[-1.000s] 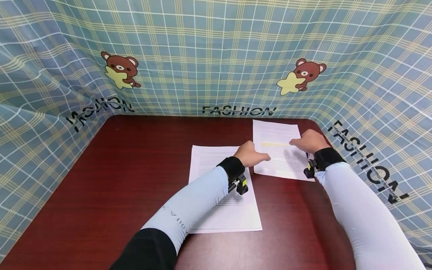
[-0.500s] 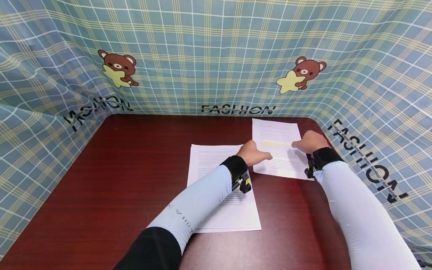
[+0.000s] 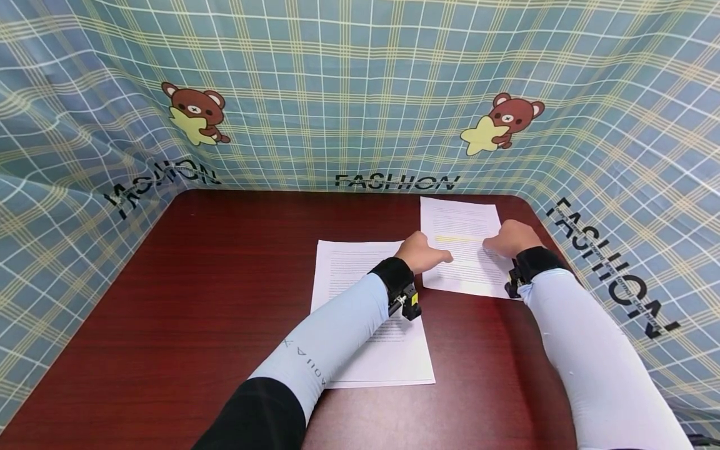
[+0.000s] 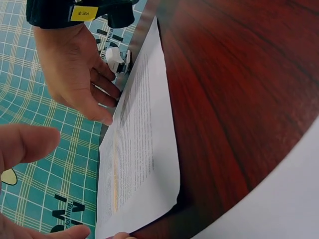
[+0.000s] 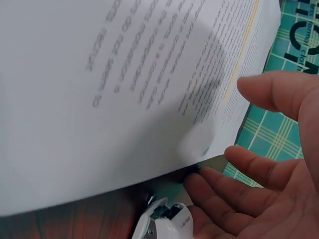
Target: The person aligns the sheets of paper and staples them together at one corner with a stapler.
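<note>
A printed sheet with a yellow highlighted line lies at the far right of the table. My left hand is at its left edge, thumb apart from the fingers; in the left wrist view one fingertip shows right at the paper's border. On the opposite side, my right hand has its thumb over the sheet and its loosely bent fingers at the edge, as the right wrist view shows. Close by those fingers sits a small white device with dark and metal parts, resembling a stapler; the head view hides it behind the hand.
A stack of printed pages lies in the middle of the dark red table, partly under the left forearm. Plaid curtain with bears and lettering surrounds the back and sides.
The right hand has shifted slightly to the left over the sheet's right edge. The left hand moved a little to the right, then stayed nearly still; the papers keep their places.
</note>
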Demonstrator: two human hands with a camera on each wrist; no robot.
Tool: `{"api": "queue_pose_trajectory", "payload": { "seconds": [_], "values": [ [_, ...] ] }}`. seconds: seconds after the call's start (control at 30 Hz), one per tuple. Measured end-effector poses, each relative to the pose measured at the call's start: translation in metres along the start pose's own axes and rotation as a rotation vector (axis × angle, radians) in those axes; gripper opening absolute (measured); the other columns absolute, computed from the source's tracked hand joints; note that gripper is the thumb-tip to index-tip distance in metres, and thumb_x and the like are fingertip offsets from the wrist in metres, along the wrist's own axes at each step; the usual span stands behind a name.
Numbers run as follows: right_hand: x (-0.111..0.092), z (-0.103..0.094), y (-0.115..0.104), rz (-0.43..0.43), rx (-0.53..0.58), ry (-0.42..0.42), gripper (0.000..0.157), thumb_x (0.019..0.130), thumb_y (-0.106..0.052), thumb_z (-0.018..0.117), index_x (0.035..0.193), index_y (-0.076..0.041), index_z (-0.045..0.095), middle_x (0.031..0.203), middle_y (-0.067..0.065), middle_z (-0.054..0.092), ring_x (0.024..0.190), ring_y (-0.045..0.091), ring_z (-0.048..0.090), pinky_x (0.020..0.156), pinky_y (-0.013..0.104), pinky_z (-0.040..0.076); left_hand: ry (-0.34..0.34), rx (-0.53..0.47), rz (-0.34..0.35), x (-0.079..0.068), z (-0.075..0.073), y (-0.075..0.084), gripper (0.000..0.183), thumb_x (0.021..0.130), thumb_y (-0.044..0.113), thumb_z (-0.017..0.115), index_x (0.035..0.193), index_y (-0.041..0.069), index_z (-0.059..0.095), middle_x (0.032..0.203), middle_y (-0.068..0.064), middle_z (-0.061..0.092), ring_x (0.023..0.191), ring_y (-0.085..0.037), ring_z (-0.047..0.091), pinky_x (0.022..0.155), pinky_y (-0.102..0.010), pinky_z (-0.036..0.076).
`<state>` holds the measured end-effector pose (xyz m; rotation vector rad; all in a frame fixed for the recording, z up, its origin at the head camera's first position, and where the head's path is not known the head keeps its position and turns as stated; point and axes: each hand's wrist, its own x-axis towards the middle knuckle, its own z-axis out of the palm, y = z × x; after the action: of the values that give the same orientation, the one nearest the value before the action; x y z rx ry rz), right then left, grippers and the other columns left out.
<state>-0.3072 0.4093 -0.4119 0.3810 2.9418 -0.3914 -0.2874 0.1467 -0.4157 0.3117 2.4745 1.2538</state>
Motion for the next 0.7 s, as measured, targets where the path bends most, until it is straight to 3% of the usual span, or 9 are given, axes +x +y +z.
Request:
{"api": "queue_pose_trajectory", "payload": {
  "seconds": [0.23,0.37,0.7],
  "values": [
    [-0.003,0.002,-0.003,-0.026,0.011,0.049,0.059,0.089,-0.036,0.066,0.118,0.015,0.063,0.109,0.032,0.068,0.087,0.039,0.058,0.074,0.047,0.05,0.003,-0.072,-0.022,-0.005,0.002,0.004,0.084,0.085,0.037,0.079,0.153,0.004,0.043,0.156,-0.011,0.049,0.136,-0.023,0.054,0.105,-0.036,0.05],
    [-0.003,0.003,-0.003,-0.016,0.039,0.062,0.055,0.088,-0.035,0.066,0.114,0.014,0.066,0.104,0.03,0.069,0.085,0.038,0.058,0.072,0.046,0.05,0.04,-0.114,0.003,-0.012,0.002,0.005,0.085,0.084,0.035,0.08,0.153,0.001,0.043,0.155,-0.014,0.05,0.135,-0.026,0.055,0.106,-0.038,0.049],
    [-0.011,0.005,-0.009,0.007,0.061,0.069,0.059,0.086,-0.036,0.07,0.116,0.014,0.064,0.106,0.031,0.068,0.087,0.039,0.058,0.073,0.046,0.049,0.08,-0.083,0.011,-0.011,0.0,0.006,0.074,0.085,0.032,0.078,0.146,0.0,0.051,0.146,-0.015,0.058,0.13,-0.026,0.057,0.104,-0.036,0.05]
  ]
}}
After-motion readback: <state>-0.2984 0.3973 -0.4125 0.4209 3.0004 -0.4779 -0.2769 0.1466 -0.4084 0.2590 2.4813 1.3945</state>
